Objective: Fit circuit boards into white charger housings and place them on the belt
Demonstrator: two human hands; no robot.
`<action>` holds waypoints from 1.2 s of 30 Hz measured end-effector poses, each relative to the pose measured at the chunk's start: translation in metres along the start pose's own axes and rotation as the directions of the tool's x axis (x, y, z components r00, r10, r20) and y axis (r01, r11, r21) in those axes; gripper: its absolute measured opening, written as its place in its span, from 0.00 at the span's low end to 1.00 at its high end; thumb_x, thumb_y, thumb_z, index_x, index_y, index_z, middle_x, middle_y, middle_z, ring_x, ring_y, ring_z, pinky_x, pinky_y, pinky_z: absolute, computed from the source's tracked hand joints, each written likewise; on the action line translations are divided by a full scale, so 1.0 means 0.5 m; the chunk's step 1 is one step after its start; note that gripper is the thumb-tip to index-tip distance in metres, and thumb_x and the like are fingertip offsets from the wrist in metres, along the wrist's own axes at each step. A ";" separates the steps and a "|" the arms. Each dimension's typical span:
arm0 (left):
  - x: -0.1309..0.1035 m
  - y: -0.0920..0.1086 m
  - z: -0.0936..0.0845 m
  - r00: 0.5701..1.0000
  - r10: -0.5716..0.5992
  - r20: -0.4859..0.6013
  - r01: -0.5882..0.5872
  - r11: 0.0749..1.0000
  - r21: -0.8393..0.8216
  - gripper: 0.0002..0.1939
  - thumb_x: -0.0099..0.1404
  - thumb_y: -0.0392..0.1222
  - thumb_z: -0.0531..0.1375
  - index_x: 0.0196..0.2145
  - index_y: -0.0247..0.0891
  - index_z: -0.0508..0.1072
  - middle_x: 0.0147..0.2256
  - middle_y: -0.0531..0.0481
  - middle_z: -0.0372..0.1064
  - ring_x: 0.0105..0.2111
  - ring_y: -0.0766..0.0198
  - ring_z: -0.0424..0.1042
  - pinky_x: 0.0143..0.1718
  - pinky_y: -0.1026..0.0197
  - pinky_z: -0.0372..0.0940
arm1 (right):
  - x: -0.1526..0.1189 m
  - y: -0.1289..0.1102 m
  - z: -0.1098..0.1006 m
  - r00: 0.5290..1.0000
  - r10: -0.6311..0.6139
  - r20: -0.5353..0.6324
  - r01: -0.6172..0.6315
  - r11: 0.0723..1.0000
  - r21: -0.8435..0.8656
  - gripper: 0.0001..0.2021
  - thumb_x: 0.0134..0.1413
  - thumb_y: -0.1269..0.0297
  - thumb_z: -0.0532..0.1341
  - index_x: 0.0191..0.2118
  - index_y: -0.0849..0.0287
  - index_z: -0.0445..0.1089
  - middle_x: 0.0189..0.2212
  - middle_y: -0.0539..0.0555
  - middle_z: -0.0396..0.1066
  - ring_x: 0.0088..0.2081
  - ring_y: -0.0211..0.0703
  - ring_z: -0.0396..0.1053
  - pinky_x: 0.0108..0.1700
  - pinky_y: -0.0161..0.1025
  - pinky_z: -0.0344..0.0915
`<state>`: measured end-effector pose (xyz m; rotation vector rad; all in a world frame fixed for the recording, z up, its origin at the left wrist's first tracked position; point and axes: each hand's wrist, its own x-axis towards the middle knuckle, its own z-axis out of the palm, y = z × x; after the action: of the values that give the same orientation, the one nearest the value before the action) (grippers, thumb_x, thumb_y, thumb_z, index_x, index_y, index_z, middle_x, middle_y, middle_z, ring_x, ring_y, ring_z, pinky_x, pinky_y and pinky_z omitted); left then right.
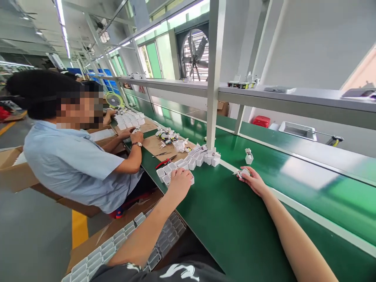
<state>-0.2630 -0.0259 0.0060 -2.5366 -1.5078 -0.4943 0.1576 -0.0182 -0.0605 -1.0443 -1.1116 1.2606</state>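
Observation:
My left hand [180,181] reaches over the near end of a row of small white open-topped plastic housings [192,162]. Its fingers are curled down round one housing, whose white edge shows beside the fingertips. My right hand [253,181] is closed on a small white plastic part [244,172] with a pronged end pointing left, above the green tabletop. Its exact kind is partly hidden by the fingers. Just beyond the right hand stands a single white housing [249,157] with a part sticking out of its top.
Red-handled pliers [166,161] and tweezers [161,154] lie left of the housings, near a pile of small assemblies [167,135]. A co-worker [73,156] sits at left. A shelf post [213,78] rises from the bench. A carton of white housings [100,250] sits below.

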 end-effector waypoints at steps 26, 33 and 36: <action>0.233 0.269 0.218 0.819 0.554 -0.148 -0.572 0.768 -0.288 0.12 0.75 0.42 0.56 0.51 0.35 0.72 0.51 0.37 0.72 0.53 0.46 0.69 0.51 0.47 0.66 | 0.010 0.026 -0.020 0.994 0.063 -0.088 -0.057 0.997 0.060 0.27 0.51 0.51 0.79 0.55 0.49 0.77 0.46 0.52 0.80 0.51 0.51 0.81 0.60 0.44 0.80; 0.238 0.275 0.221 0.808 0.569 -0.154 -0.585 0.743 -0.325 0.11 0.73 0.42 0.57 0.49 0.35 0.72 0.51 0.35 0.68 0.51 0.47 0.68 0.51 0.47 0.67 | 0.006 0.020 -0.009 0.989 0.059 -0.132 -0.057 0.998 0.019 0.26 0.50 0.50 0.79 0.53 0.49 0.78 0.46 0.52 0.79 0.50 0.51 0.80 0.57 0.45 0.82; 0.237 0.273 0.221 0.810 0.562 -0.170 -0.583 0.741 -0.333 0.11 0.73 0.43 0.59 0.48 0.35 0.73 0.50 0.35 0.66 0.52 0.46 0.66 0.53 0.46 0.67 | 0.006 0.022 -0.009 0.989 0.057 -0.134 -0.055 0.998 0.017 0.25 0.49 0.50 0.79 0.53 0.48 0.78 0.46 0.52 0.80 0.50 0.53 0.80 0.58 0.49 0.81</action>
<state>-0.0692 0.0381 -0.0499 -3.0372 -0.5613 -0.7967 0.1599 -0.0148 -0.0721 -1.1402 -0.9755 1.2212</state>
